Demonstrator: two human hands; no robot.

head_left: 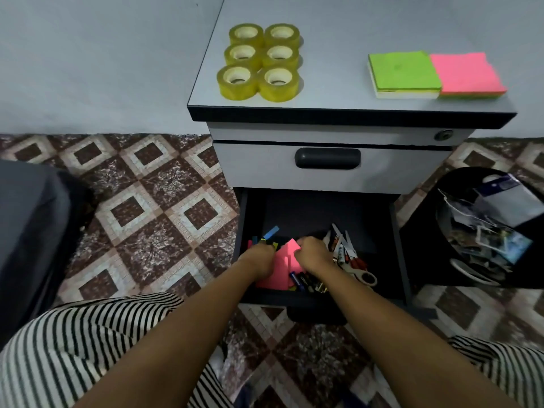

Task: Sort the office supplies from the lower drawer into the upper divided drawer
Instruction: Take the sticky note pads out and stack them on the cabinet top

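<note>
The lower drawer (382, 231) of a grey cabinet is pulled out and holds loose supplies. Both my hands reach into it. My left hand (260, 260) sits on the left part of a pink sticky-note pad (279, 272), fingers curled among coloured highlighters (269, 235). My right hand (313, 256) pinches the pad's top right corner. Pens and batteries (306, 282) lie at the pad's front edge. Scissors (360, 273) and more pens lie to the right. The upper drawer (259, 169) with its black handle is closed.
On the cabinet top (332, 92) stand several rolls of yellow tape (259, 61) and green (403, 73) and pink (466, 75) sticky-note stacks. A black waste bin (482, 231) full of wrappers stands to the right, a dark chair (32, 231) on the left.
</note>
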